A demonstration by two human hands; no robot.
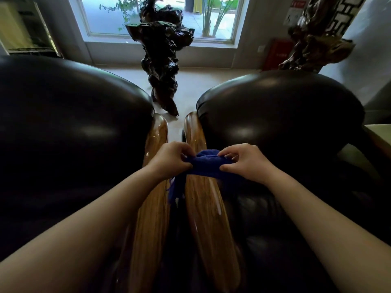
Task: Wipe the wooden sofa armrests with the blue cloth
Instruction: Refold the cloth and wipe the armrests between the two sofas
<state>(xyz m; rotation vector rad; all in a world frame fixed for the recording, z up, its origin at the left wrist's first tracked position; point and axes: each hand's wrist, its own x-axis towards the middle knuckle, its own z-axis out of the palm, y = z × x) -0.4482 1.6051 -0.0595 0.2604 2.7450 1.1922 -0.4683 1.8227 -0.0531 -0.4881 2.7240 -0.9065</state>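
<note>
Two glossy wooden armrests run side by side down the middle: the left armrest (151,218) and the right armrest (208,218), with a narrow dark gap between them. The blue cloth (208,163) is bunched above the right armrest, and a loose tail of it hangs into the gap. My left hand (169,159) pinches the cloth's left end. My right hand (245,160) pinches its right end. Both hands hover about midway along the armrests.
Black leather sofa backs bulge on the left (69,132) and right (281,115). Beyond them stand a dark gnarled root sculpture (163,66) on the pale floor, a second carved root (317,34) at right, and a large window (160,15).
</note>
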